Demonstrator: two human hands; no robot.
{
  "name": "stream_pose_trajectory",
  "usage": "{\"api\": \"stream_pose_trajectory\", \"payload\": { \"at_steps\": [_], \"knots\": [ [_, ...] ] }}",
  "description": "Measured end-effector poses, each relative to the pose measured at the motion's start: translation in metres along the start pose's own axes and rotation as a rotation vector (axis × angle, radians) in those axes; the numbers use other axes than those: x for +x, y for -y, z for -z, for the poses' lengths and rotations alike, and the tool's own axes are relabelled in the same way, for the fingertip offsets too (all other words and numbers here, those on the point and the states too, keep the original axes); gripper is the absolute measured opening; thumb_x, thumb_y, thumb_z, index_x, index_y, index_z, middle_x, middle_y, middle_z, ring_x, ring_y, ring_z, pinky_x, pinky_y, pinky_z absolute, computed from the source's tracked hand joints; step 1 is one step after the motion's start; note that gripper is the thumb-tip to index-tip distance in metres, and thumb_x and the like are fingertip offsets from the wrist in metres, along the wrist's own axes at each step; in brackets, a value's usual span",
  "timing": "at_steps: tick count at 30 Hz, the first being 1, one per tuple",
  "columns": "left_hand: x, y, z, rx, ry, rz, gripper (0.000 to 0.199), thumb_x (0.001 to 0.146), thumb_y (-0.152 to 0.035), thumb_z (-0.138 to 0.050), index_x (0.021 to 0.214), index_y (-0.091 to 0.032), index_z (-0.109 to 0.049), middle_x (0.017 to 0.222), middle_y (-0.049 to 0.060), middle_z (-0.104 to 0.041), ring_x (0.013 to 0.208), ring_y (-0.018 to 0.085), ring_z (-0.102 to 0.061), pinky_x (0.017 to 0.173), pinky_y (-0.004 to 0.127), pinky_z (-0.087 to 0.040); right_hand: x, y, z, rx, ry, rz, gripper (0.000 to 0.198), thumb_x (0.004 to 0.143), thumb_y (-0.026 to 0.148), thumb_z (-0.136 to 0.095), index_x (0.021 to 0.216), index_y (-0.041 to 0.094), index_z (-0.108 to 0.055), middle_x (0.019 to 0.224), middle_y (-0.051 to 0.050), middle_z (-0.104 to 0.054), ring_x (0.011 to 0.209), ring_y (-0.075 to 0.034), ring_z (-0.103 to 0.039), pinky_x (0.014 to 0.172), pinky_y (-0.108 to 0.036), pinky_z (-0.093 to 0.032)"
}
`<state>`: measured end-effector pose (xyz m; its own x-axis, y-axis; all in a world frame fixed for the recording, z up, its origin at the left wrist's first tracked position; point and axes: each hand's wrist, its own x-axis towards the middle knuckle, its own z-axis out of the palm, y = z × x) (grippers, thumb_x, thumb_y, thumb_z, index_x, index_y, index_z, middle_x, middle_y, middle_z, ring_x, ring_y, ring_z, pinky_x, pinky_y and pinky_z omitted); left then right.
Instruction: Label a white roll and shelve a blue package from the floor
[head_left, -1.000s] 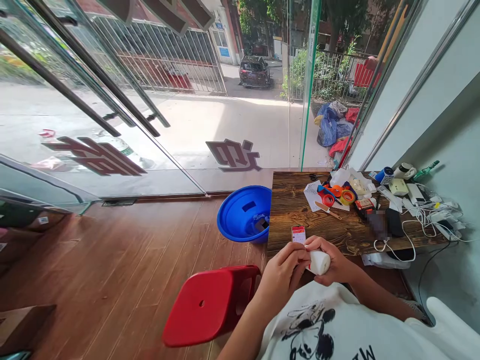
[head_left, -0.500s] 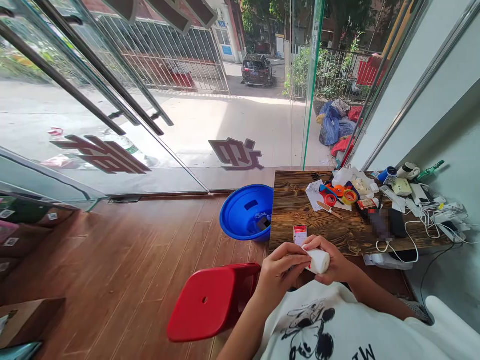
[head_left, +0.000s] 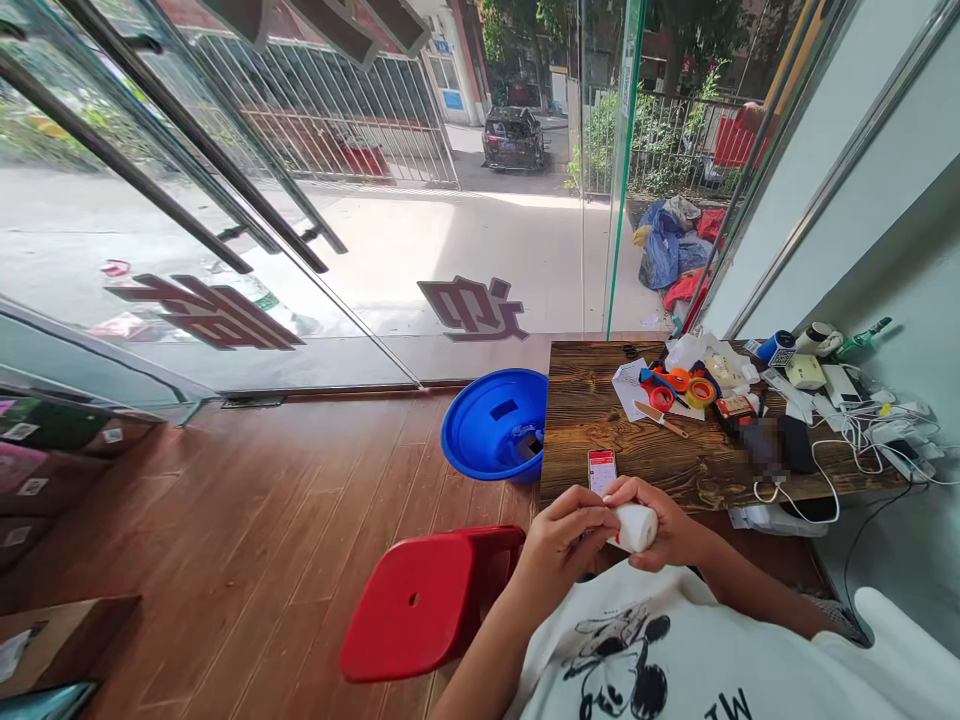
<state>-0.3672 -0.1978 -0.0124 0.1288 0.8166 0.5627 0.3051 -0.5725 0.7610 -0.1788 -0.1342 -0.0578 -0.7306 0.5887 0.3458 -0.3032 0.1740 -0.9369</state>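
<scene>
**Desk:** Wooden flooring (head_left: 247, 520) and a glass shopfront (head_left: 300, 230) frame the scene. What sits nearest the camera?

**Photographer:** A white printed shirt (head_left: 675, 650), and just above it both hands meeting. The right hand (head_left: 671, 530) is wrapped around a small white bottle (head_left: 636, 526) lying on its side; the left hand (head_left: 566, 540) pinches the bottle's left end with its fingertips. The bottle is held in the air, just short of the table's near edge.

**Desk:** And beyond the hands?

**Photographer:** A red plastic stool (head_left: 427, 600) stands to the left, below the hands. A dark wooden table (head_left: 600, 420) carries a phone (head_left: 601, 470) with a red screen, just past the knuckles. Farther back lie rolls of tape (head_left: 679, 388), papers, and a tangle of white cables (head_left: 862, 440) toward the right wall.

**Desk:** Left of the table?

**Photographer:** A blue basin (head_left: 491, 420) on the floor, touching the table's side. Past the glass, a sunlit pavement and a parked dark car (head_left: 511, 138).
</scene>
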Motion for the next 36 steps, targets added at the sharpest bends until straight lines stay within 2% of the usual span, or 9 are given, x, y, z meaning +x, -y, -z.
{"api": "stream_pose_trajectory", "payload": {
  "at_steps": [6, 10, 15, 19, 25, 29, 31, 34, 36],
  "knots": [
    [-0.004, 0.006, 0.000, -0.017, -0.039, 0.021, 0.011, 0.096, -0.021, -0.064, 0.090, -0.019, -0.072, 0.086, 0.004, -0.067, 0.072, 0.012, -0.065, 0.063, 0.018, -0.055, 0.002, 0.000, -0.002, 0.041, -0.015, -0.072, 0.059, 0.077, 0.059, -0.084, 0.118, 0.025, -0.057, 0.114, -0.006, -0.055, 0.102, -0.023, -0.053, 0.089, -0.037, -0.042],
    [0.000, 0.007, 0.002, -0.061, -0.082, 0.015, 0.009, 0.093, -0.027, -0.071, 0.097, -0.021, -0.076, 0.086, 0.004, -0.069, 0.072, 0.012, -0.067, 0.061, 0.018, -0.056, 0.010, 0.004, -0.001, 0.060, 0.016, -0.027, 0.058, 0.078, 0.056, -0.084, 0.119, 0.026, -0.057, 0.116, -0.006, -0.055, 0.104, -0.023, -0.054, 0.091, -0.037, -0.043],
    [0.006, 0.003, 0.005, -0.087, -0.043, 0.019, 0.009, 0.090, -0.027, -0.073, 0.088, -0.020, -0.077, 0.082, 0.004, -0.069, 0.066, 0.011, -0.066, 0.058, 0.017, -0.056, 0.010, 0.005, 0.001, -0.008, 0.047, 0.026, 0.057, 0.080, 0.051, -0.085, 0.123, 0.029, -0.056, 0.117, -0.004, -0.056, 0.105, -0.021, -0.055, 0.091, -0.036, -0.042],
    [0.007, 0.001, 0.007, -0.049, -0.008, -0.040, 0.013, 0.095, -0.023, -0.067, 0.090, -0.019, -0.078, 0.081, 0.005, -0.068, 0.068, 0.013, -0.066, 0.060, 0.020, -0.056, 0.006, 0.005, 0.001, -0.030, 0.054, 0.023, 0.057, 0.079, 0.051, -0.085, 0.123, 0.028, -0.056, 0.116, -0.004, -0.056, 0.102, -0.021, -0.055, 0.088, -0.035, -0.042],
    [0.007, -0.002, 0.009, -0.057, 0.042, -0.160, 0.013, 0.097, -0.021, -0.063, 0.095, -0.019, -0.075, 0.082, 0.005, -0.068, 0.069, 0.013, -0.068, 0.062, 0.020, -0.056, 0.003, 0.008, -0.002, 0.047, 0.059, -0.017, 0.054, 0.079, 0.052, -0.084, 0.117, 0.026, -0.057, 0.116, -0.005, -0.057, 0.103, -0.021, -0.055, 0.088, -0.036, -0.043],
    [0.007, -0.003, 0.008, -0.026, 0.041, -0.139, 0.014, 0.098, -0.021, -0.062, 0.092, -0.017, -0.074, 0.084, 0.006, -0.070, 0.072, 0.013, -0.069, 0.064, 0.020, -0.057, 0.001, 0.009, -0.003, 0.107, 0.011, -0.105, 0.058, 0.075, 0.057, -0.085, 0.114, 0.024, -0.057, 0.112, -0.005, -0.056, 0.101, -0.022, -0.054, 0.087, -0.035, -0.042],
    [0.007, -0.002, 0.006, -0.033, 0.022, -0.135, 0.011, 0.096, -0.021, -0.065, 0.096, -0.018, -0.075, 0.086, 0.006, -0.071, 0.074, 0.013, -0.069, 0.065, 0.020, -0.058, 0.001, 0.010, -0.002, 0.120, -0.002, -0.143, 0.061, 0.073, 0.060, -0.085, 0.113, 0.024, -0.057, 0.113, -0.006, -0.055, 0.102, -0.022, -0.053, 0.088, -0.036, -0.042],
    [0.006, -0.001, 0.004, -0.061, -0.009, -0.132, 0.012, 0.095, -0.021, -0.067, 0.101, -0.020, -0.077, 0.087, 0.006, -0.071, 0.074, 0.013, -0.070, 0.065, 0.020, -0.059, 0.001, 0.011, -0.001, 0.114, 0.003, -0.151, 0.063, 0.073, 0.063, -0.085, 0.113, 0.023, -0.056, 0.113, -0.006, -0.055, 0.103, -0.023, -0.053, 0.090, -0.037, -0.041],
    [0.007, -0.003, 0.003, -0.080, -0.013, -0.116, 0.012, 0.095, -0.021, -0.067, 0.097, -0.020, -0.078, 0.085, 0.006, -0.071, 0.072, 0.013, -0.070, 0.065, 0.020, -0.059, 0.001, 0.012, 0.000, 0.117, 0.014, -0.128, 0.062, 0.074, 0.060, -0.085, 0.114, 0.024, -0.056, 0.113, -0.006, -0.055, 0.103, -0.023, -0.053, 0.090, -0.036, -0.041]
  ]
}}
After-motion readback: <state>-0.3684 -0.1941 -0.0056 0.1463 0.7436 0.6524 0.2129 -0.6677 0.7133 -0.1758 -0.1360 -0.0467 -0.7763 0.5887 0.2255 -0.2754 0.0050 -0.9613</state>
